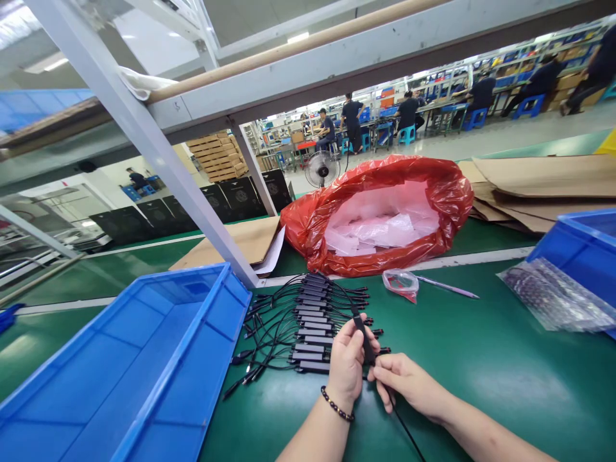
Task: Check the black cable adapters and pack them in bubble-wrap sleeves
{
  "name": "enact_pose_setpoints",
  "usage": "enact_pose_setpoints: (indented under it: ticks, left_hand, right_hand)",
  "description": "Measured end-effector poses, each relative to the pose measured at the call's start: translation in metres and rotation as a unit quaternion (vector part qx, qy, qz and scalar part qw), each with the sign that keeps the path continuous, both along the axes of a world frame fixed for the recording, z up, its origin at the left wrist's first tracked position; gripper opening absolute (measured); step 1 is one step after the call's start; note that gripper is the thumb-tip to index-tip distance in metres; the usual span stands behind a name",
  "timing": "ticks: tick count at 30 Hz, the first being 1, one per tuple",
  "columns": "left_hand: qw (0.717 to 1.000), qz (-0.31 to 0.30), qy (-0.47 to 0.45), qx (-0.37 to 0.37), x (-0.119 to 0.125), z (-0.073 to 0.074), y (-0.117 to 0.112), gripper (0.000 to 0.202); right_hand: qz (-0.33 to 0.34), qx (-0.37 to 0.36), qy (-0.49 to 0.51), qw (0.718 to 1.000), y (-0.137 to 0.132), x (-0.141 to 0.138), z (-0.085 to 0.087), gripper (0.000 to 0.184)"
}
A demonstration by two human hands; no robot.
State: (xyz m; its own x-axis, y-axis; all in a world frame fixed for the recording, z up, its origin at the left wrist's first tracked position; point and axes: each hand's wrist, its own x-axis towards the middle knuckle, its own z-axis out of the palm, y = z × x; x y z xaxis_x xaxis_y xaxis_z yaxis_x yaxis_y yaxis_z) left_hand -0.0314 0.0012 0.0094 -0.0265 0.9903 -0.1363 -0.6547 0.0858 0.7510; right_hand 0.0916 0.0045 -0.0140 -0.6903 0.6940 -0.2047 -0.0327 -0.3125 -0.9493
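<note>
My left hand (347, 359) is closed around a slim black cable adapter (364, 339), tilted above the green table. At the adapter's lower end, my right hand (409, 382) pinches the black cable (407, 428), which trails down toward the bottom edge. Just beyond my left hand lies a row of similar adapters (312, 330) with grey-topped black bodies, stacked closely side by side. Their leads and plugs (269, 340) spread out to the left, and short connector ends poke out on the right. A beaded bracelet circles my left wrist.
A large blue bin (158, 359) stands at left, another blue bin (584, 250) at right beside bubble wrap (553, 292). Behind sits a red plastic bag (308, 237) of white pouches. A pen (450, 287), small clear bag (402, 282), cardboard sheets (543, 176) and a slanting metal post (178, 170) surround the area.
</note>
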Motion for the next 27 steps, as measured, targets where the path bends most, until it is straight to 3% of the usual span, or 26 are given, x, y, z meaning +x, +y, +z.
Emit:
enact_pose_setpoints:
  ticks: [5,27]
  left_hand:
    - [0.999,0.006,0.053,0.012,0.001,0.0,0.0,0.031]
    - [1.0,-0.003,0.007,0.004,0.0013,0.0083,0.0003,0.022]
  right_hand:
    - [0.001,0.002,0.0,1.0,-0.0003,-0.0008,-0.0003,0.049]
    - [-0.008,-0.011,0.031,0.999,0.0013,0.0017,-0.0017,0.047]
